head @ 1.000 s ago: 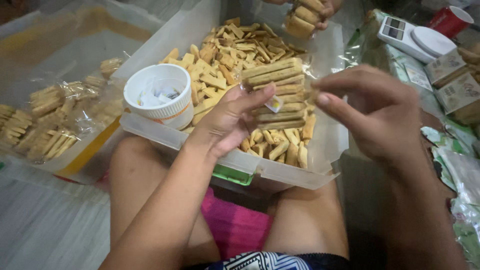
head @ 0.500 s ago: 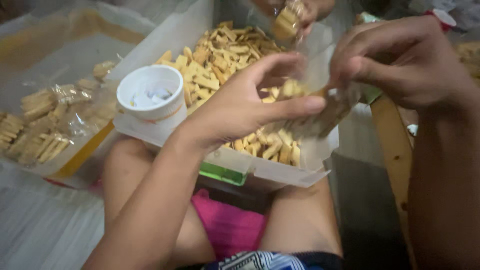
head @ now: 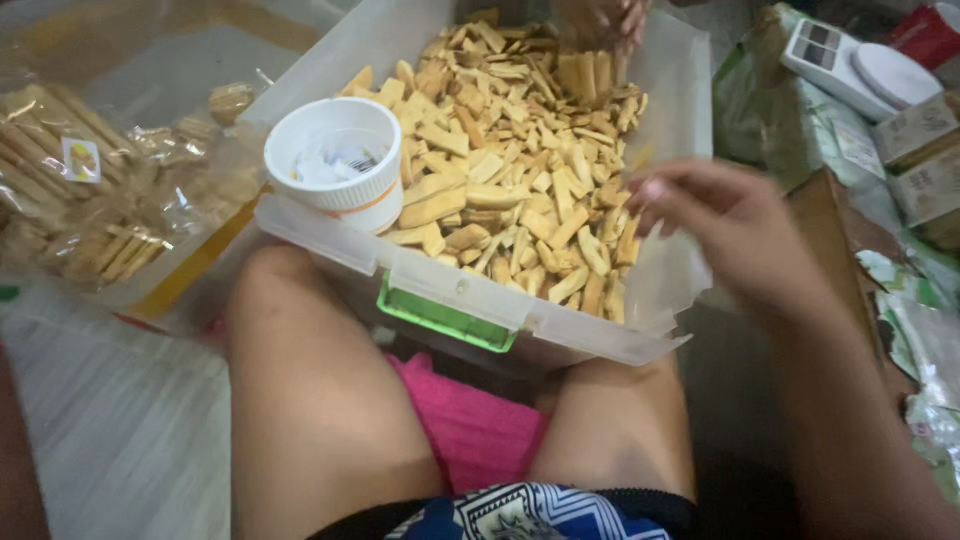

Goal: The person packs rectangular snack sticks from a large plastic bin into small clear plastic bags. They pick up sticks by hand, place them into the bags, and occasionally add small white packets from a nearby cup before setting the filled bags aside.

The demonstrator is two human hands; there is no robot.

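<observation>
clear bin (head: 600, 335) on lap | right hand (head: 725, 225) fingers (head: 655, 190) loosely curled, empty, over biscuit sticks (head: 520, 170) | left hand unseen | white cup (head: 335, 165) far left of fingers

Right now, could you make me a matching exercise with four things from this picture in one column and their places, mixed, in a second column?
Things:
1. round white plastic cup
2. green plastic latch
3. white digital kitchen scale
4. clear bags of packed biscuit sticks

Places:
A. far right, at the top of the view
B. on the near wall of the clear plastic box
C. left of the box
D. inside the box, in its near left corner

Pairs: 1-D, 2-B, 3-A, 4-C
</observation>
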